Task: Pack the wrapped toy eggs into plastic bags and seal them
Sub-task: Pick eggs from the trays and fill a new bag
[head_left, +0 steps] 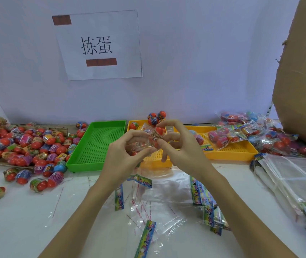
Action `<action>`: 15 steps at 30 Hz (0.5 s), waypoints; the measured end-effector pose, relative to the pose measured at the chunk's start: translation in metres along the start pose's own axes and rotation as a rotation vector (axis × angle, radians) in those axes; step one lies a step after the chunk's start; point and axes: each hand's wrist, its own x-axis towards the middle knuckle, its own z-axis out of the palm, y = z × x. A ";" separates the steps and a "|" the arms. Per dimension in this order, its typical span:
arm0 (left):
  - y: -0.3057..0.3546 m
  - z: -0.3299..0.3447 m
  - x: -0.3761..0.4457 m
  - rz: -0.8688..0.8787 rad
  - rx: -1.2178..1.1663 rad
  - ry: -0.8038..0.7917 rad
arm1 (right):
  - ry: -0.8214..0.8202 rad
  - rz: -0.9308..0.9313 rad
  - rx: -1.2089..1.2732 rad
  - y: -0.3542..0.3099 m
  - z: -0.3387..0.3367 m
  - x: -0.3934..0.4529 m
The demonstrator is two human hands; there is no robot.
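Both hands meet above the middle of the white surface point(18, 220), over the near edge of the middle yellow tray point(156, 159). The right hand point(182, 146) pinches a wrapped toy egg point(157, 133), red-capped with a printed band, between thumb and fingertips, its other fingers curled loosely. The left hand point(124, 155) grasps a clear plastic bag point(141, 146) with thumb and curled fingers just under the egg; the egg seems to sit at the bag's mouth, though the film is too transparent to tell whether it is already inside. A large heap of loose wrapped eggs point(27, 146) covers the left side of the surface, some scattered towards the near left edge. An empty-looking green tray point(96, 144) stands beside the heap, touching the yellow tray at its right. A second yellow tray point(232, 151) further right carries filled bags of eggs point(260, 133), which spill over towards the far right corner. A stack of flat empty bags point(293, 179) lies at the right edge, and loose bags with colourful header cards point(202, 194) lie on the near middle. A cardboard box point(303, 81) rises at the right, and a paper sign point(100, 45) is taped to the back wall.
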 end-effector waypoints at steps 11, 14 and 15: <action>0.002 0.005 -0.002 -0.025 -0.059 -0.067 | 0.036 -0.110 -0.145 0.004 -0.005 0.001; 0.000 0.005 -0.002 -0.041 -0.069 -0.054 | 0.065 -0.156 -0.227 0.004 -0.003 0.000; 0.001 0.005 -0.002 -0.048 -0.078 -0.049 | 0.076 -0.166 -0.237 0.004 -0.003 -0.001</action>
